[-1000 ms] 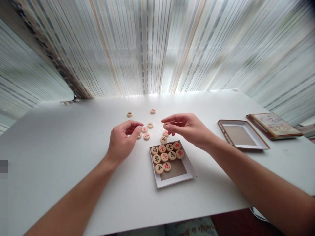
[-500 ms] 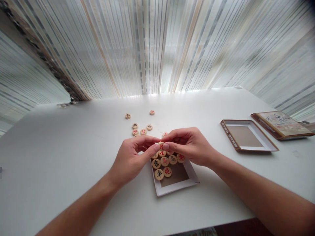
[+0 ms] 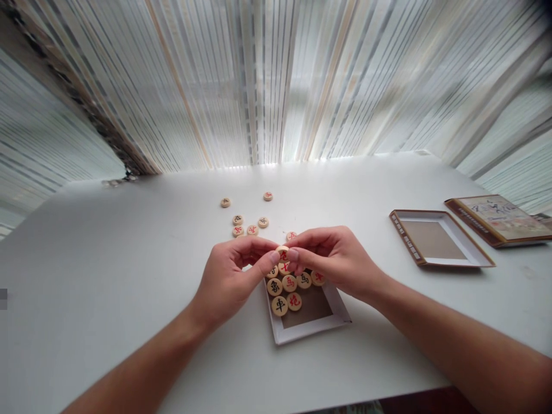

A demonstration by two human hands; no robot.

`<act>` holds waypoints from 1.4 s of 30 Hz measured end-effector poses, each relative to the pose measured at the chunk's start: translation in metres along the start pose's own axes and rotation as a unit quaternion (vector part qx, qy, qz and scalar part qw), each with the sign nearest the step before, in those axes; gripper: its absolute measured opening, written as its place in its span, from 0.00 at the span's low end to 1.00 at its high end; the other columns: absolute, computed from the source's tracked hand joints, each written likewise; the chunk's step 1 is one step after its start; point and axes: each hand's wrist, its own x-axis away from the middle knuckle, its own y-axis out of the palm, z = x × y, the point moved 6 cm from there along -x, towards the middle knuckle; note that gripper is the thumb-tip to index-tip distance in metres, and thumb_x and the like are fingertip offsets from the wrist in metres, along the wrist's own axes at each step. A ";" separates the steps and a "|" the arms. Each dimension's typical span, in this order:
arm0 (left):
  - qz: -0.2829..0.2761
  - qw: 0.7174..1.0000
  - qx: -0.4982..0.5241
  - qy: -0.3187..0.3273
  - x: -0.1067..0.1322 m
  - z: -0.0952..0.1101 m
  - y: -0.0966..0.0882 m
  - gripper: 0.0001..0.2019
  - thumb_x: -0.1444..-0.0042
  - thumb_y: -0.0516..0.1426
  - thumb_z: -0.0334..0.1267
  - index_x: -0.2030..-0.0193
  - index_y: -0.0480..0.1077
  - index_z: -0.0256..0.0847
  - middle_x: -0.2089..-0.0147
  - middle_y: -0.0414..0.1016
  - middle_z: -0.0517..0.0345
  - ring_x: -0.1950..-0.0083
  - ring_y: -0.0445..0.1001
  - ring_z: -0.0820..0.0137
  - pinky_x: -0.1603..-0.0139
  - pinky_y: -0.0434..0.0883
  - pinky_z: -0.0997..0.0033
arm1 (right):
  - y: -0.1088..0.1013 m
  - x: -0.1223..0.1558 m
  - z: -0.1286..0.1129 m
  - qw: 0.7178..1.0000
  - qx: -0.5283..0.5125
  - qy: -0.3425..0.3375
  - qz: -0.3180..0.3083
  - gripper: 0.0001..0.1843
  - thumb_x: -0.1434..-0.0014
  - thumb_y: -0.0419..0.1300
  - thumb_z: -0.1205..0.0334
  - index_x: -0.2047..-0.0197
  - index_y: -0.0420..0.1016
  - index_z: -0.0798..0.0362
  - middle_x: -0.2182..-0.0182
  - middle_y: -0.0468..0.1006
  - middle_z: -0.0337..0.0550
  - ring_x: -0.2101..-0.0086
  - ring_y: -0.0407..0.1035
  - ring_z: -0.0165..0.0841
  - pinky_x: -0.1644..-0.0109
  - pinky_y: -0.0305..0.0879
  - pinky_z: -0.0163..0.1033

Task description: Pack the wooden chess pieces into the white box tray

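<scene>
Between my two hands, above the far part of a shallow white box [image 3: 308,332], is a round wooden Chinese chess piece [image 3: 283,253] with a red character. My left hand [image 3: 235,273] pinches its left side between thumb and fingers. From the other side, my right hand [image 3: 332,256] grips it with thumb and forefinger. Inside the box lie several more pieces in rows, among them a black-marked piece [image 3: 279,306] and a red-marked piece [image 3: 294,302] in the nearest row. My fingers hide part of the farther rows.
Several loose chess pieces [image 3: 252,230] lie on the white table [image 3: 129,276] beyond my hands. To the right are an open brown-edged box part [image 3: 431,240] and a printed box [image 3: 500,217]. A striped curtain [image 3: 267,80] hangs behind the table.
Both hands stay around the same piece, with only a slight shift of the fingers. The whole view has moved a little; the pieces in the box lie as before.
</scene>
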 end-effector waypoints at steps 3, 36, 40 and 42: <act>0.007 0.999 -0.036 0.028 0.003 0.002 0.001 0.03 0.37 0.69 0.37 0.58 0.86 0.43 0.62 0.88 0.56 0.62 0.85 0.69 0.59 0.81 0.74 | 0.000 0.001 0.000 1.000 -0.003 -0.003 0.005 0.12 0.50 0.83 0.59 0.61 0.92 0.49 0.74 0.86 0.41 0.72 0.79 0.30 0.66 0.78 0.31; 0.029 0.997 -0.057 0.035 0.006 0.006 -0.001 0.06 0.37 0.67 0.36 0.55 0.88 0.44 0.59 0.89 0.54 0.59 0.86 0.64 0.58 0.82 0.68 | 0.000 0.005 -0.004 0.999 0.012 -0.039 0.020 0.14 0.48 0.82 0.56 0.59 0.93 0.48 0.71 0.87 0.44 0.71 0.80 0.33 0.66 0.81 0.36; 0.021 0.998 -0.052 0.032 0.007 0.005 0.000 0.06 0.36 0.67 0.36 0.55 0.88 0.44 0.60 0.89 0.55 0.60 0.86 0.66 0.58 0.82 0.70 | 0.000 0.005 -0.002 0.999 0.013 -0.029 0.017 0.13 0.48 0.82 0.57 0.58 0.93 0.47 0.71 0.88 0.43 0.71 0.80 0.32 0.65 0.80 0.34; 0.019 0.998 -0.050 0.029 0.007 0.005 0.000 0.06 0.36 0.67 0.36 0.55 0.88 0.44 0.60 0.89 0.55 0.60 0.86 0.67 0.59 0.82 0.71 | 0.000 0.006 -0.003 0.999 0.016 -0.030 0.014 0.12 0.47 0.81 0.57 0.58 0.93 0.46 0.71 0.88 0.42 0.72 0.80 0.31 0.66 0.79 0.33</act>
